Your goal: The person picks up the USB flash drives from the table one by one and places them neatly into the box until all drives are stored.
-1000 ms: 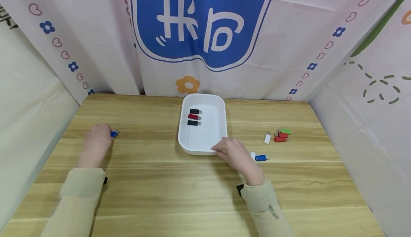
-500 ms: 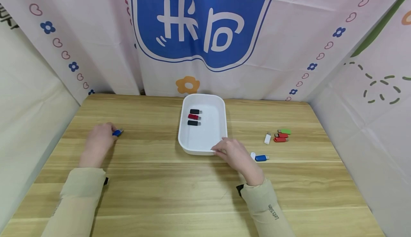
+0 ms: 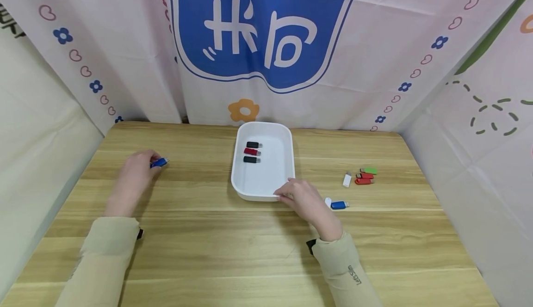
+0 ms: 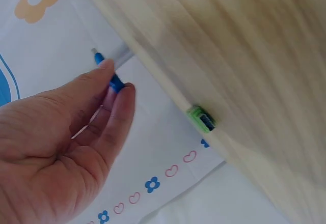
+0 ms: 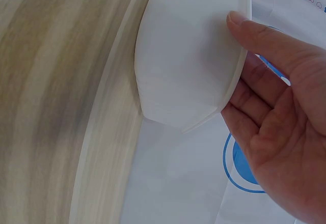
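Between thumb and fingertips, my left hand [image 3: 135,174] pinches a blue USB flash drive [image 3: 159,162], with its metal plug pointing away from the hand; in the left wrist view the drive [image 4: 116,84] is up off the table. My right hand [image 3: 307,201] holds the near right corner of a white plastic tray [image 3: 233,166], thumb over the rim and fingers outside it. Inside the tray's left half lie two black flash drives [image 3: 251,159] and a red one [image 3: 251,151] in a column. A small green item with a dark end [image 4: 202,119] shows in the left wrist view.
Right of the tray lie a white flash drive [image 3: 347,179], a green one [image 3: 369,170], two red ones [image 3: 364,181] and a blue one [image 3: 339,205]. A small white piece [image 3: 328,201] is partly behind the right hand. Printed cloth [image 3: 208,99] hangs behind the wooden table [image 3: 216,251].
My left hand has moved right and slightly toward the back, bringing the blue flash drive along and into fuller view. The right hand and the tray have stayed put.
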Demonstrator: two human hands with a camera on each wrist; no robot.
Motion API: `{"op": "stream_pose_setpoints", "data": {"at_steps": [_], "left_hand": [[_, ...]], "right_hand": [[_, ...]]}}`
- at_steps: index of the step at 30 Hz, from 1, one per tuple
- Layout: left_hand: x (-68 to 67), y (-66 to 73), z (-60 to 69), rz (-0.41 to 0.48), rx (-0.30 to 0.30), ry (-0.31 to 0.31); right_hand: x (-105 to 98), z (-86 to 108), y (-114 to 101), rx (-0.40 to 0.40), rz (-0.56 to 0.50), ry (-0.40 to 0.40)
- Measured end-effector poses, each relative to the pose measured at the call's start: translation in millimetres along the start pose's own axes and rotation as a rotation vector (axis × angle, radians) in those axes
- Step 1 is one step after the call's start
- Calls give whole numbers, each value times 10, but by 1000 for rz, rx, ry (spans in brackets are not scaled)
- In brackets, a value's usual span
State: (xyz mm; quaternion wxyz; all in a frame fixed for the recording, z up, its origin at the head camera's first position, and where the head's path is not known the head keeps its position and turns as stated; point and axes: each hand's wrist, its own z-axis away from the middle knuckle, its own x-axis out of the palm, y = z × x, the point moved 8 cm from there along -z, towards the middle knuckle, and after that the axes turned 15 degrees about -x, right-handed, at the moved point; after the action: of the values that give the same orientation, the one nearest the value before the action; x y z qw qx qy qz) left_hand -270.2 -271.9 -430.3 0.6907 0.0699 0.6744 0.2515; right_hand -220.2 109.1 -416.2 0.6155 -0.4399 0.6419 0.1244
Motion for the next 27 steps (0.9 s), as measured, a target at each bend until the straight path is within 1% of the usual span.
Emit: {"op": "stream_pose_setpoints", "data": {"at_steps": [4, 8, 12, 17, 20, 27], "left_hand": [[-34, 108, 17, 20, 38, 44], [-78, 212, 40, 36, 60, 76], [-124, 314, 77, 51, 83, 103], [-168, 463, 144, 65, 135, 148], [-175, 554, 178, 69, 160, 159], [-129, 697, 203, 70, 176, 146]], "right_hand": [[-1, -1, 0, 1, 0, 0], [-3, 1, -5, -3, 4, 0], [-5, 1, -8, -4, 4, 1], [-1, -3, -6, -5, 2, 6], [1, -1, 0, -4, -3, 11], [1, 0, 5, -1, -11, 9]]}}
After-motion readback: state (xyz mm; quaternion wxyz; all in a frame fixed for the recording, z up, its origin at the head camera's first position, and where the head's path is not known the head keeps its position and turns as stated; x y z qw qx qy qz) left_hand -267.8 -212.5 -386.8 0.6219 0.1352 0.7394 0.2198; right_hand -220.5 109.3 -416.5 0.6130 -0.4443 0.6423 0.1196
